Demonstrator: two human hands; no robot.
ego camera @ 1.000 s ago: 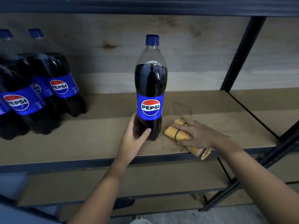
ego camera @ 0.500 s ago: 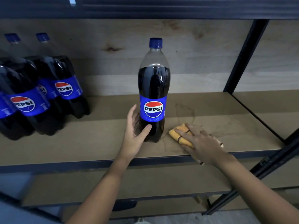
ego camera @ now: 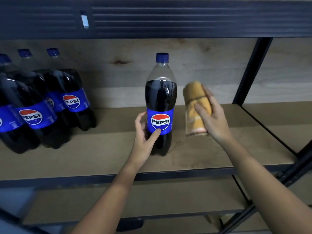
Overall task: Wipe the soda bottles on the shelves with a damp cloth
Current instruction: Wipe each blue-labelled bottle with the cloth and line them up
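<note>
A: How much room do we have on this shelf (ego camera: 101, 154)?

B: Plenty. One upright bottle (ego camera: 161, 105) stands alone near the middle, with bare board at its 9 o'clock before the cluster of bottles (ego camera: 50, 105) and more bare board at its 3 o'clock up to the black upright post (ego camera: 251, 71). The dark front rail (ego camera: 185, 174) runs across at our 6 o'clock, the upper shelf beam (ego camera: 168, 19) overhead at 12.

A: And our hands?

B: Our left hand (ego camera: 145, 141) grips the bottle low down, thumb pressed on the lower edge of the blue label (ego camera: 160, 120), fingers curled round its far left side. The bottle's base sits on the board.

A: The cloth?

B: Our right hand (ego camera: 212, 119) holds the folded orange cloth (ego camera: 195, 107), fingers wrapped over it, lifted off the board. It hangs at the bottle's 3 o'clock, just beside the dark liquid but apart from it; the cloth is blurred.

A: Below us?

B: A lower shelf (ego camera: 168, 200) at 6 o'clock.
</note>
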